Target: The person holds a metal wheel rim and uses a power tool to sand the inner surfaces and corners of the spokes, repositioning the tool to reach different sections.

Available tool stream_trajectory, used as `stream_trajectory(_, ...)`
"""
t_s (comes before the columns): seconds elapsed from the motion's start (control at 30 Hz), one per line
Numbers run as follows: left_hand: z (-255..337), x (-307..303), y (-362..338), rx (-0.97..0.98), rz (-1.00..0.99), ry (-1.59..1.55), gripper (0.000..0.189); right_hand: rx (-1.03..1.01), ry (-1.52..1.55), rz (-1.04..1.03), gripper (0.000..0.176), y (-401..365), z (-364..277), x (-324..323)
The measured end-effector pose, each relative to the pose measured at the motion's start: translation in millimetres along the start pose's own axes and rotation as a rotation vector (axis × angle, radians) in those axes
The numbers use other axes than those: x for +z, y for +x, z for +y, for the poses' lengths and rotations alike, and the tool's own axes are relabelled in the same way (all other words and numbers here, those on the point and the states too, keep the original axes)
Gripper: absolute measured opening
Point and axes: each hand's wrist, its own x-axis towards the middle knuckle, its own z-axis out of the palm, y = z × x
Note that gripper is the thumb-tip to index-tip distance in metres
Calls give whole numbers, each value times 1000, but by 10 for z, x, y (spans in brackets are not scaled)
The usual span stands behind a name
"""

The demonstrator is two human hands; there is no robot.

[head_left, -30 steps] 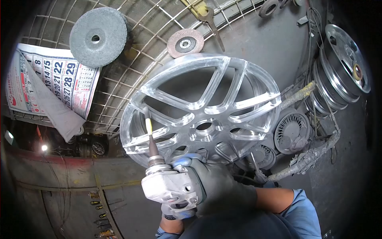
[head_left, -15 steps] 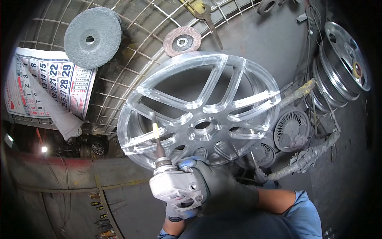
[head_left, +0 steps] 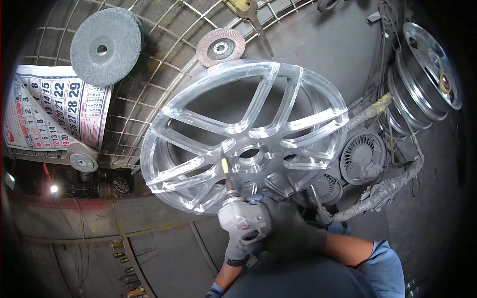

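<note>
Both my gloved hands are closed around a grinder (head_left: 242, 218) with a grey metal head. A tapered shaft with a yellow tip (head_left: 225, 166) points up from it, overlapping the wheel's spokes near the hub in this view. My left hand (head_left: 239, 252) grips from below and to the left, partly hidden behind the tool. On the right side of the body, my right hand (head_left: 280, 218) wraps it, fingers at the top near the collar. Tilted before me is a bare-metal alloy wheel rim (head_left: 198, 124), with paired spokes and shiny ground patches.
A wire grid (head_left: 154, 74) behind carries a grey abrasive disc (head_left: 89, 54), a flap disc (head_left: 218, 55), a wrench (head_left: 256, 22) and a calendar (head_left: 89, 116). Chrome wheels (head_left: 422, 84) hang at right, beside a crusted metal frame (head_left: 382, 191) and wheel covers (head_left: 361, 155).
The grinder and both hands have moved right, bringing the yellow tip from the left spokes toward the hub. The view has shifted slightly. The calendar's loose corner hangs differently, showing a small disc.
</note>
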Motion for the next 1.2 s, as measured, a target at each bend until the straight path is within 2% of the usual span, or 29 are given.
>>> stream_trajectory(0.03, -35, -1, 31, 9, -18, 25, 37, 71, 37, 2, 81, -8, -14, -30)
stream_trajectory(0.17, -111, -85, 30, -8, -71, 95, 38, 48, 59, 63, 85, -74, 55, 10)
stream_trajectory(0.23, -92, -153, -51, -30, -97, 116, 38, 210, 50, -58, 89, -65, 56, 27)
stream_trajectory(0.27, -80, -183, -100, -50, -105, 102, 38, 209, 51, -57, 89, -57, 61, 30)
stream_trajectory(0.33, -72, -231, -205, -100, -99, 26, 38, 32, 28, -92, 90, -47, 70, 33)
stream_trajectory(0.47, -28, -199, -337, -217, 37, -356, 39, -60, 43, -45, 88, 20, -103, -43)
stream_trajectory(0.57, 255, -75, -287, -144, 2, -504, 39, 46, 192, -70, 85, 56, -171, -60)
stream_trajectory(0.63, 547, 86, -191, -47, -71, -572, 39, -314, -22, 164, 80, 147, -158, 6)
stream_trajectory(0.67, 672, 155, -139, 6, -104, -581, 39, -318, -24, 163, 80, 178, -202, 1)
stream_trajectory(0.73, 862, 247, -55, 103, -152, -584, 40, -333, -125, 91, 59, 224, -310, -16)
stream_trajectory(0.83, 1067, 315, 54, 219, -191, -576, 40, -222, -26, 38, 55, 263, -361, 13)
stream_trajectory(0.93, 1163, 343, 104, 271, -200, -570, 40, -349, -124, 138, 55, 393, -511, -70)
stream_trajectory(1.07, 1150, 336, 88, 264, -183, -533, 41, -296, -124, 63, 55, 345, -527, -139)
stream_trajectory(1.13, 1095, 322, 52, 251, -170, -511, 41, -285, -38, 103, 55, 286, -449, -63)
stream_trajectory(1.2, 1076, 308, 30, 246, -163, -495, 41, -334, -118, 156, 55, 272, -441, -38)
